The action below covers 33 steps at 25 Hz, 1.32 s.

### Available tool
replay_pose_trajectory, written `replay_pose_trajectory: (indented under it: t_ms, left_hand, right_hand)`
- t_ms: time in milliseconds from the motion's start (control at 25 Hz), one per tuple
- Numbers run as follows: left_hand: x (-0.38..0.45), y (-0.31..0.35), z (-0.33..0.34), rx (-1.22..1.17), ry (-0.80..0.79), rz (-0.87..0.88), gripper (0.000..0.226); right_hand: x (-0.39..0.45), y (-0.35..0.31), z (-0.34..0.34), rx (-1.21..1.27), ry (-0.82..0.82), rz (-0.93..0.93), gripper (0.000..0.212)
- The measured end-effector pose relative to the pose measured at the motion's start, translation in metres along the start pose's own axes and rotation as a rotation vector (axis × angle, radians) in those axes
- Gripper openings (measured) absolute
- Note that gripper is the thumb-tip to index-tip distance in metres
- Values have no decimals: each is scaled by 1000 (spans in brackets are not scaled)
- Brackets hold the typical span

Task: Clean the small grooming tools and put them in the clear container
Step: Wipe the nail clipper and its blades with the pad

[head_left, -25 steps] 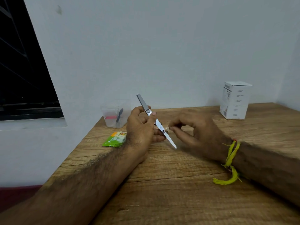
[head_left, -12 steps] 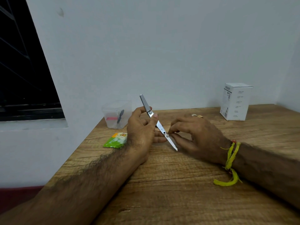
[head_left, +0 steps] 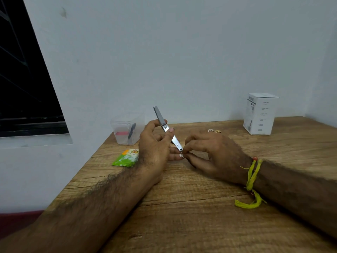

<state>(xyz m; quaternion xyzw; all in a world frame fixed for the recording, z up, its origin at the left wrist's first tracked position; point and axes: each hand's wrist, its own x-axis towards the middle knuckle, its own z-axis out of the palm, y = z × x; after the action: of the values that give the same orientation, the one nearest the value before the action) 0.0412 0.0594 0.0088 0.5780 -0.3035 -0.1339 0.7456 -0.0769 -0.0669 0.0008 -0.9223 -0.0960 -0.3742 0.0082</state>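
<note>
Head view: left hand (head_left: 155, 148) pinches the metal nail tool (head_left: 167, 128), tilted up-left. Right hand (head_left: 215, 154) pinches a white wipe bit (head_left: 181, 155) at its low tip. Clear container (head_left: 127, 128) sits behind-left.

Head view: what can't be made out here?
- Lower tip of the silver metal nail clipper: hidden by the right hand fingers.
- Small white wad pinched there: too small to identify.
- Dark and pink items in the clear plastic container: blurred by its walls.
- White cardboard box print: too small.
</note>
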Motion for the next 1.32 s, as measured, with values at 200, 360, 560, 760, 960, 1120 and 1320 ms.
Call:
replay_pose_trajectory:
  t_ms: [200,360,560,760,960,1120,1320]
  left_hand:
    - [2,-1,-1,-2,10,0,24]
    - [0,0,0,12,4,-1,23]
    - [0,0,0,6,5,-5,23]
    - [0,1,0,1,20,-2,24]
    - [2,0,-2,8,38,1,22]
    - [2,-1,0,8,46,-6,21]
    - [2,-1,-1,-3,39,-4,23]
  right_hand:
    - [0,2,1,21,-3,16,10]
    - [-1,3,-1,21,-4,33,7]
    - [-2,3,-2,49,2,26,5]
    - [-1,2,-1,69,-31,21,8]
    - [-1,0,-3,43,-49,-3,7]
    - [-1,1,-4,2,-38,-3,10]
    - [1,1,-2,73,-14,-11,12]
